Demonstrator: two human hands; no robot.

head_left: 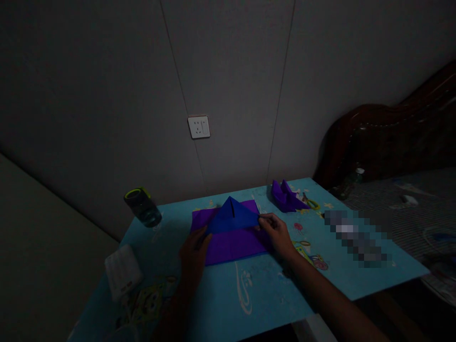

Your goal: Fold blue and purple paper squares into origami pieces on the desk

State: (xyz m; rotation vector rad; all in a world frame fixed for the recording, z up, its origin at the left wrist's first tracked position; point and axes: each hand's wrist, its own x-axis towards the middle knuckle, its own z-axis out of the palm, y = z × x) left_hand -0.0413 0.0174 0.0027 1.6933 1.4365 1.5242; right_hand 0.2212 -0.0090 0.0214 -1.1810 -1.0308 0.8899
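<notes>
A blue sheet of paper folded into a triangle (228,219) is held between my two hands, its peak pointing away from me and a dark slit near the top. My left hand (194,249) pinches its left corner. At the right corner, the fingers of my right hand (275,232) are closed on the paper. Beneath it lies purple paper (235,247) with a blue edge showing along the near side. A folded purple paper boat (285,195) rests farther back on the right.
A blue patterned table (263,294) stands against the wall. On its left are a dark bottle (143,207) and a white power strip (123,273). Yellow-handled scissors (312,204) lie beside the boat. A pixelated patch covers something at right. A wall socket (199,127) sits above.
</notes>
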